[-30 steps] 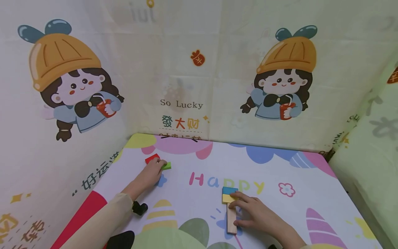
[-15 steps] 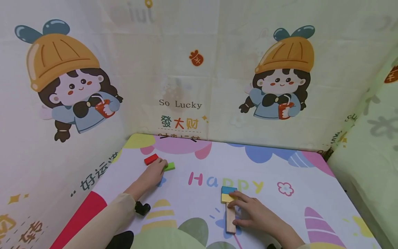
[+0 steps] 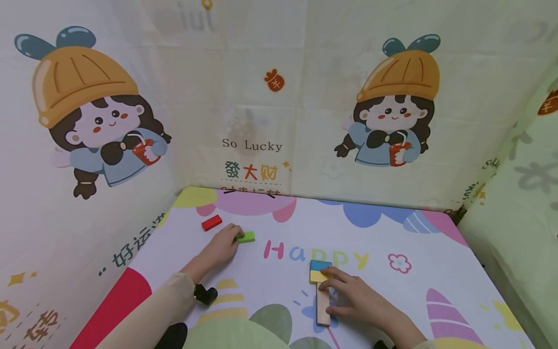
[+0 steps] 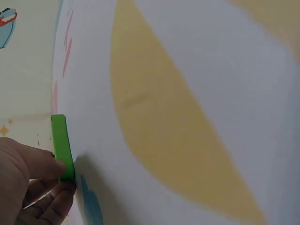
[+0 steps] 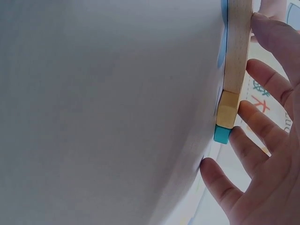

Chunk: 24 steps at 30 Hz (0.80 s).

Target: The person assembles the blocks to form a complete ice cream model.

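So the left hand [image 3: 221, 246] has a green block [image 3: 247, 237] pinched by one end, thumb on one side and curled fingers on the other, which shows best from the left wrist cam. That block is up toward the far left corner of the table [image 3: 270, 283]. A red block [image 3: 211, 222] lies even closer to that corner, just past the left hand, nobody touching it.

The right hand [image 3: 362, 303] is spread pretty wide, not wrapped round anything. It's over by a little row about midway between the left and right edges: a long bare-wood block [image 3: 322, 304] running away from the person, a yellow block [image 3: 317, 277] butted against its far end, then a blue block [image 3: 320, 265] snug behind the yellow one. From the right wrist cam, the thumb and index finger touch the wood and the next two fingers rest at the yellow and blue.

Printed "Happy" lettering [image 3: 274, 251] stretches across the tabletop, with the green block just beyond its H.
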Each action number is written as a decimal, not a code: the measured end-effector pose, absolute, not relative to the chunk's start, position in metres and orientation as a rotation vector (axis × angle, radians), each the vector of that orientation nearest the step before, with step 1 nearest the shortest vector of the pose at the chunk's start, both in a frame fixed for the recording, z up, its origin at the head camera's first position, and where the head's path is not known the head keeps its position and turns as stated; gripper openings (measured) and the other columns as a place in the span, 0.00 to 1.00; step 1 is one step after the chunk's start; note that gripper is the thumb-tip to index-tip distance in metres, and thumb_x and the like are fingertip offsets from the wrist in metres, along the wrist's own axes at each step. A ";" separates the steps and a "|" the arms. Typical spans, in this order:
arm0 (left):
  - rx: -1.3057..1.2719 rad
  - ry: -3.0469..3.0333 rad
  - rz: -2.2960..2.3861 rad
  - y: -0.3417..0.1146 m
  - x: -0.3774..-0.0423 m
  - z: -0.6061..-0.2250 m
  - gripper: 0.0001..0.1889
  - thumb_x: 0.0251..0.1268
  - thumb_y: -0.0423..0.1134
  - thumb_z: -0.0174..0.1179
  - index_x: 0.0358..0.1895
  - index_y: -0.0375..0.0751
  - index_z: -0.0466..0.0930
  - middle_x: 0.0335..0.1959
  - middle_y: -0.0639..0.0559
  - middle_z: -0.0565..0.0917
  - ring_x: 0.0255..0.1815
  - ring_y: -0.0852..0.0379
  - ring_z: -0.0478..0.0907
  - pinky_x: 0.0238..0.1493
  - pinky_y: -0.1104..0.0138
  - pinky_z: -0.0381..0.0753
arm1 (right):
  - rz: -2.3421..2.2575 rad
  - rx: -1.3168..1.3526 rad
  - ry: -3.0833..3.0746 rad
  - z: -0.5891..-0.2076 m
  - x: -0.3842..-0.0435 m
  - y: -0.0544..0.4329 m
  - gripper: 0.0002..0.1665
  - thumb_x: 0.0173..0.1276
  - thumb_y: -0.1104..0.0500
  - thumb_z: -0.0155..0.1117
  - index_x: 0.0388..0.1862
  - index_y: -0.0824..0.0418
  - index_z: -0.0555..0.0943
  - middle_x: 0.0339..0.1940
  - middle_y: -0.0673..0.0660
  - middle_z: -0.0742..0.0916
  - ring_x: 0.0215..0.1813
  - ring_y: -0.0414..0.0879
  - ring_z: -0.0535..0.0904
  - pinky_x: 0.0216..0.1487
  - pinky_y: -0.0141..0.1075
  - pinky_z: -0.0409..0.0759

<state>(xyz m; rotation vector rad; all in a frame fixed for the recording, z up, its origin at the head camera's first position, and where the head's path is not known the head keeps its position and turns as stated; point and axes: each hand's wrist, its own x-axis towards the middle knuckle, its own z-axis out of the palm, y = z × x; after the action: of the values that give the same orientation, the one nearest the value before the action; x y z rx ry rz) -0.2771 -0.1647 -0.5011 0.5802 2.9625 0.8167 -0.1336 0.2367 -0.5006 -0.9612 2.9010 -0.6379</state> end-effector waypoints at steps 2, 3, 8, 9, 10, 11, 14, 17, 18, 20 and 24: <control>0.579 2.948 0.861 -0.162 -0.276 -0.502 0.09 0.69 0.26 0.59 0.48 0.40 0.82 0.50 0.48 0.82 0.50 0.52 0.79 0.58 0.54 0.83 | -0.643 -0.963 2.901 -0.501 -0.134 0.237 0.22 0.67 0.34 0.69 0.58 0.34 0.80 0.74 0.49 0.77 0.67 0.49 0.79 0.58 0.57 0.80; 0.570 2.942 0.877 -0.161 -0.277 -0.502 0.09 0.69 0.27 0.59 0.48 0.41 0.82 0.49 0.48 0.82 0.50 0.53 0.79 0.58 0.55 0.84 | -0.642 -0.964 2.901 -0.501 -0.134 0.236 0.22 0.67 0.34 0.69 0.58 0.34 0.80 0.74 0.49 0.77 0.67 0.49 0.79 0.58 0.57 0.80; 0.465 2.936 0.989 -0.158 -0.280 -0.505 0.08 0.70 0.28 0.59 0.46 0.42 0.84 0.48 0.49 0.84 0.48 0.53 0.79 0.55 0.56 0.83 | -0.643 -0.960 2.901 -0.501 -0.133 0.236 0.22 0.67 0.34 0.69 0.57 0.35 0.80 0.73 0.50 0.77 0.67 0.49 0.79 0.58 0.57 0.79; 0.434 2.933 1.021 -0.158 -0.281 -0.505 0.08 0.70 0.28 0.59 0.45 0.42 0.84 0.47 0.49 0.85 0.47 0.53 0.79 0.53 0.56 0.83 | -0.646 -0.960 2.901 -0.501 -0.133 0.235 0.22 0.67 0.34 0.69 0.57 0.35 0.80 0.73 0.50 0.77 0.67 0.49 0.79 0.58 0.57 0.79; 0.406 2.932 1.049 -0.157 -0.282 -0.506 0.08 0.69 0.28 0.59 0.44 0.42 0.85 0.46 0.49 0.85 0.46 0.53 0.79 0.52 0.56 0.84 | -0.648 -0.960 2.900 -0.502 -0.133 0.235 0.22 0.67 0.34 0.69 0.57 0.35 0.80 0.74 0.50 0.77 0.67 0.49 0.79 0.58 0.57 0.79; 0.383 2.929 1.075 -0.157 -0.283 -0.506 0.08 0.68 0.27 0.60 0.43 0.42 0.85 0.45 0.49 0.86 0.44 0.53 0.79 0.50 0.56 0.84 | -0.648 -0.959 2.901 -0.502 -0.133 0.235 0.22 0.67 0.34 0.69 0.57 0.35 0.80 0.74 0.50 0.77 0.67 0.49 0.79 0.58 0.57 0.79; 0.318 2.902 1.140 -0.156 -0.283 -0.505 0.07 0.67 0.28 0.61 0.42 0.41 0.85 0.42 0.50 0.87 0.41 0.54 0.79 0.48 0.58 0.83 | -0.641 -0.961 2.906 -0.502 -0.133 0.235 0.22 0.67 0.34 0.69 0.57 0.35 0.80 0.74 0.50 0.77 0.67 0.49 0.79 0.58 0.57 0.80; 0.290 2.873 1.182 -0.154 -0.283 -0.504 0.06 0.66 0.28 0.63 0.42 0.41 0.86 0.40 0.50 0.87 0.40 0.55 0.78 0.47 0.59 0.83 | -0.636 -0.960 2.907 -0.502 -0.133 0.235 0.22 0.67 0.35 0.69 0.57 0.35 0.80 0.74 0.50 0.77 0.67 0.49 0.79 0.58 0.57 0.79; 0.284 2.862 1.194 -0.153 -0.282 -0.503 0.06 0.66 0.28 0.63 0.42 0.41 0.86 0.40 0.51 0.87 0.40 0.55 0.78 0.47 0.59 0.83 | -0.635 -0.959 2.906 -0.501 -0.133 0.235 0.22 0.67 0.35 0.69 0.57 0.35 0.80 0.74 0.50 0.77 0.67 0.49 0.79 0.58 0.57 0.79; 0.269 2.845 1.213 -0.150 -0.283 -0.504 0.06 0.65 0.28 0.63 0.42 0.41 0.86 0.39 0.51 0.87 0.39 0.55 0.78 0.47 0.60 0.83 | -0.637 -0.959 2.903 -0.501 -0.133 0.235 0.22 0.67 0.35 0.69 0.57 0.35 0.80 0.74 0.50 0.77 0.67 0.50 0.79 0.58 0.57 0.79; 0.261 2.818 1.229 -0.140 -0.283 -0.505 0.06 0.65 0.29 0.64 0.42 0.42 0.86 0.39 0.51 0.86 0.39 0.56 0.78 0.46 0.60 0.84 | -0.634 -0.954 2.897 -0.501 -0.134 0.236 0.22 0.68 0.34 0.69 0.58 0.35 0.80 0.74 0.50 0.76 0.68 0.50 0.79 0.58 0.57 0.79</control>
<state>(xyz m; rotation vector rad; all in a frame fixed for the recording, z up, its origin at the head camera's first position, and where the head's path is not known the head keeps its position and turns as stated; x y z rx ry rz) -0.2833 -0.1400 -0.5055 0.2609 2.8181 1.2288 -0.1341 0.2357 -0.5013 -0.9542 2.8971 -0.6344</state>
